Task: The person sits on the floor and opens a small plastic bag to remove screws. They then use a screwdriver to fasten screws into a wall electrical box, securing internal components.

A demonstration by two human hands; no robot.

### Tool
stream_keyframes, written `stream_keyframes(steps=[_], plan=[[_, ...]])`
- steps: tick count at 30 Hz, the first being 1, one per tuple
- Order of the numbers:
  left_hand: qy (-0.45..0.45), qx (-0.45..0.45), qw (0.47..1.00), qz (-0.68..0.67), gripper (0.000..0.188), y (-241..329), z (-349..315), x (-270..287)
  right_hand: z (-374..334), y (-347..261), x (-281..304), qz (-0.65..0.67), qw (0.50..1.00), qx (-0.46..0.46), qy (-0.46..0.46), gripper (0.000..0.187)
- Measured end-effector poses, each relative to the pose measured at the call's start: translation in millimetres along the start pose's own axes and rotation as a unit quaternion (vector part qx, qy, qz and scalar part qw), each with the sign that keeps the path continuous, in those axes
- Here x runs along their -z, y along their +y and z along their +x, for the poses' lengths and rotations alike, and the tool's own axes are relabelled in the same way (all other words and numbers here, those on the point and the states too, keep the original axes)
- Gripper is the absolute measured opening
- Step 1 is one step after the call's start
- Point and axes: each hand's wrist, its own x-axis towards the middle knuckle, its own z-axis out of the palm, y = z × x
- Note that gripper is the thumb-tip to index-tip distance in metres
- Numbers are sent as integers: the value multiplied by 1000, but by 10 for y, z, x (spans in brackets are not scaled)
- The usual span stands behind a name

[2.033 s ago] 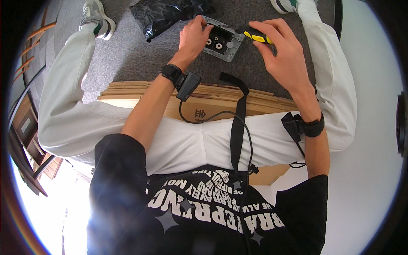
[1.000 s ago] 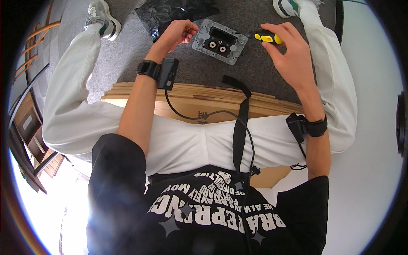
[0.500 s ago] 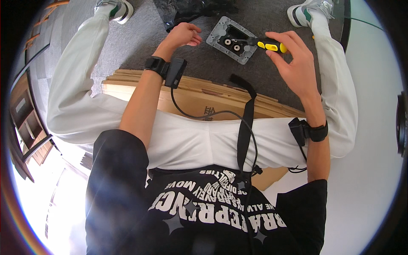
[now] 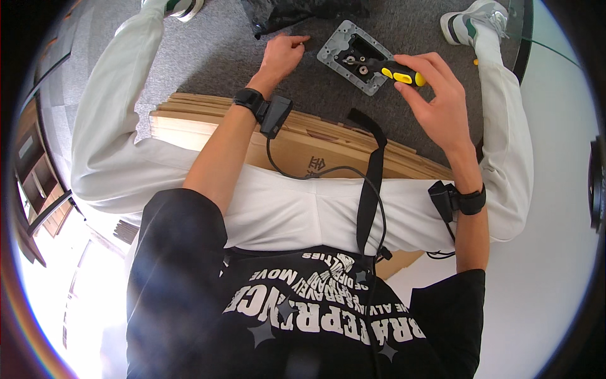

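Grey carpet (image 4: 208,50) — stacked brown cardboard (image 4: 334,146)

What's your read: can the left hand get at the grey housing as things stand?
Probably yes: the left hand is just left of the grey housing, with only carpet visible between. The yellow-and-black screwdriver in the right hand comes from the other side, leaving the left rim free.

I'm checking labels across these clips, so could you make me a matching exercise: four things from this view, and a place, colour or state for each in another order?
1. housing
2. plastic bag
3. screwdriver
4. cardboard stack

A. held in the right hand
B. brown, in flat layers
C. grey, between the left hand and the right hand
D. crumpled, at the picture's upper edge

Pairs: 1-C; 2-D; 3-A; 4-B
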Motion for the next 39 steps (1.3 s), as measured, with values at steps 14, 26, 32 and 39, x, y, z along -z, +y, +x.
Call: stream_keyframes(steps=[14,26,32,39], plan=[[128,-89,980,121,30,-111,-159,-90,-20,-1,15,15,1000,7,16,41],[156,-86,981,76,22,-151,-130,-88,23,119,158,-38,994,21,100,39],[127,-51,990,29,12,-79,-109,-56,14,143,197,-23,993,9,119,38],[101,-16,994,48,15,-77,-81,-76,15,134,187,-34,993,28,107,38]])
